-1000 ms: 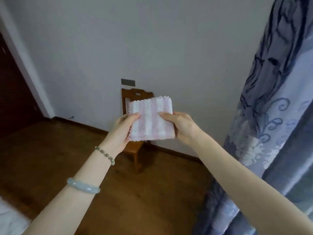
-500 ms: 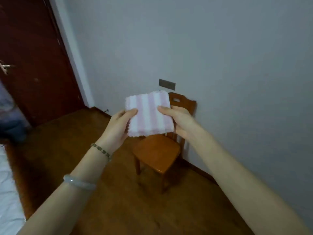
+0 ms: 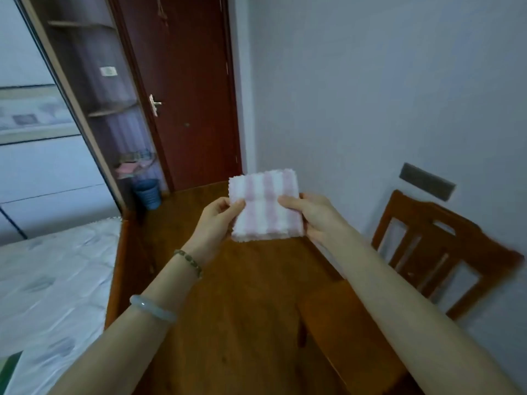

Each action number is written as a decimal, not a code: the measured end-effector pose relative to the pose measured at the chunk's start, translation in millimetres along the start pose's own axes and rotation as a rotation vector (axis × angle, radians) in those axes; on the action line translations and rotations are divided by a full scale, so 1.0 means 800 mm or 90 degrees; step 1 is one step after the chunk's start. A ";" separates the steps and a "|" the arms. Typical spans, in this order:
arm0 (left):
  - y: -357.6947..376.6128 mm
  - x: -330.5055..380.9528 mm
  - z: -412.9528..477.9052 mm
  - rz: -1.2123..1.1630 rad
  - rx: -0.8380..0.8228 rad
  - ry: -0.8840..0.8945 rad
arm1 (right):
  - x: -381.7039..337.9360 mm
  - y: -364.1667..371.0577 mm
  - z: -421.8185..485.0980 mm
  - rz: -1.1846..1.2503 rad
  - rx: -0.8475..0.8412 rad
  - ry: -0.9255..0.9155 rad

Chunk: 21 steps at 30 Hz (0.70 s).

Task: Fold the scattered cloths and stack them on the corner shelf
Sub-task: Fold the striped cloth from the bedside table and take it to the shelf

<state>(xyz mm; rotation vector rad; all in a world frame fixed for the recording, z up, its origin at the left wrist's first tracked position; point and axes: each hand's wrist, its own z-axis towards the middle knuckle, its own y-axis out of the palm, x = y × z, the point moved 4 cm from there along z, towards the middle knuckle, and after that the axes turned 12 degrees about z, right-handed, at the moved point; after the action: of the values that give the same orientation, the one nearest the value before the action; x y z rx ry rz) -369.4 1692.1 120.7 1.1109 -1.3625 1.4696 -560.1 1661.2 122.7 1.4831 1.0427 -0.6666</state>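
Observation:
A folded pink-and-white striped cloth [image 3: 266,208] is held up at chest height in the middle of the view. My left hand [image 3: 215,223] pinches its left edge and my right hand [image 3: 313,215] pinches its right edge, thumbs on the front. Far off at the left stands the corner shelf [image 3: 112,109], with a low tier holding folded cloths [image 3: 132,165], pink among them.
A dark red door [image 3: 185,89] is shut beside the shelf. A blue bin [image 3: 147,192] sits on the wooden floor [image 3: 242,309] under the shelf. A wooden chair [image 3: 427,252] stands against the right wall. A bed [image 3: 48,280] fills the lower left.
The view has swung left: the curtain has gone, the chair has shifted to the right, and the door and corner shelf have come into sight. Both hands keep holding the cloth.

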 end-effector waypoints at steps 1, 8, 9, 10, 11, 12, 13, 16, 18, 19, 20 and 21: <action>-0.006 -0.001 0.030 0.007 0.015 -0.007 | -0.003 0.006 0.038 0.001 -0.009 0.015; -0.078 -0.022 0.199 -0.009 0.129 -0.049 | -0.012 0.088 0.249 -0.014 -0.113 0.093; -0.091 -0.031 0.221 -0.015 0.138 -0.054 | -0.009 0.101 0.275 -0.016 -0.123 0.100; -0.104 -0.040 0.244 -0.019 0.145 -0.058 | -0.006 0.114 0.302 -0.018 -0.130 0.105; -0.116 -0.049 0.266 -0.022 0.154 -0.063 | -0.002 0.126 0.329 -0.025 -0.133 0.109; -0.130 -0.057 0.291 -0.030 0.164 -0.065 | 0.002 0.139 0.358 -0.029 -0.136 0.111; -0.143 -0.064 0.315 -0.037 0.170 -0.067 | 0.007 0.152 0.386 -0.033 -0.141 0.111; -0.187 -0.088 0.397 -0.051 0.172 -0.064 | 0.018 0.193 0.473 -0.036 -0.157 0.118; -0.218 -0.103 0.455 -0.055 0.161 -0.057 | 0.022 0.220 0.532 -0.030 -0.159 0.119; -0.233 -0.109 0.486 -0.055 0.155 -0.057 | 0.024 0.234 0.563 -0.032 -0.156 0.120; -0.249 -0.112 0.516 -0.056 0.153 -0.058 | 0.025 0.249 0.594 -0.035 -0.153 0.119; -0.266 -0.115 0.546 -0.056 0.152 -0.056 | 0.025 0.265 0.626 -0.039 -0.152 0.120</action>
<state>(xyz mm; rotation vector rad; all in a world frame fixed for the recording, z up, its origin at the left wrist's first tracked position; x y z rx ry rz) -109.8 1271.4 99.7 1.3835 -1.2013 1.5639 -290.8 1188.6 108.1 1.3270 1.2709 -0.4322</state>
